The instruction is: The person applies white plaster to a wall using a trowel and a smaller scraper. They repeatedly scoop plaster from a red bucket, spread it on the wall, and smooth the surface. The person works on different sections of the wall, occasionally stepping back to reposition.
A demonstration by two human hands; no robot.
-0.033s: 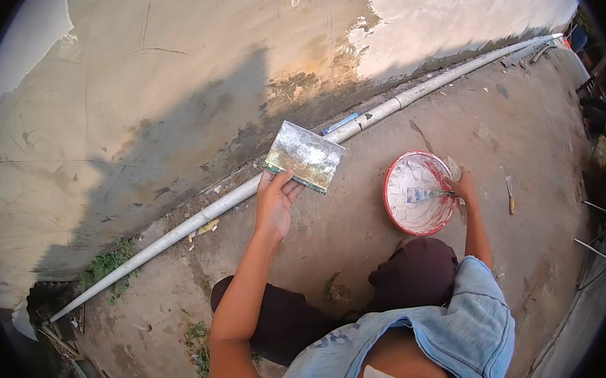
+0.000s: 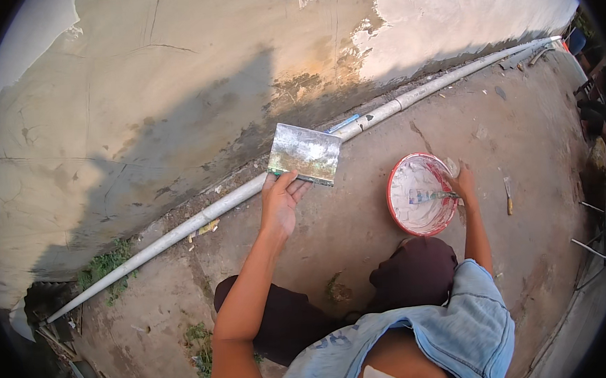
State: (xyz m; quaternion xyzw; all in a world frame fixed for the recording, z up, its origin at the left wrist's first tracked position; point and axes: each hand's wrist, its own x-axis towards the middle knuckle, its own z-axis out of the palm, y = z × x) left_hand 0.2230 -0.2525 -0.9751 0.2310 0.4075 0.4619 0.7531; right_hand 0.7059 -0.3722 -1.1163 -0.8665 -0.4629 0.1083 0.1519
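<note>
My left hand [image 2: 281, 206] is closed on the near edge of a plastering trowel [image 2: 305, 152], a flat rectangular metal plate with smears on its face. Any handle beneath is hidden. On the right, my right hand [image 2: 464, 183] grips a putty knife [image 2: 426, 196], with its blade lying over the white paste [image 2: 412, 211] inside a red-rimmed bowl [image 2: 391, 207]. The bowl stands on the ground beyond my right knee. My right fingers are at the bowl's right rim, and whether they touch it I cannot tell.
A long white pipe [image 2: 200, 221] runs along the foot of the peeling wall [image 2: 191, 91]. Behind the trowel a blue stick-like thing [image 2: 343, 124] rests by the pipe. A yellow-handled tool [image 2: 508, 196] lies right of the bowl. Weeds [image 2: 108, 269] grow near the wall.
The trowel has turned slightly and shifted a little left. My right hand stays at the bowl with the putty knife.
</note>
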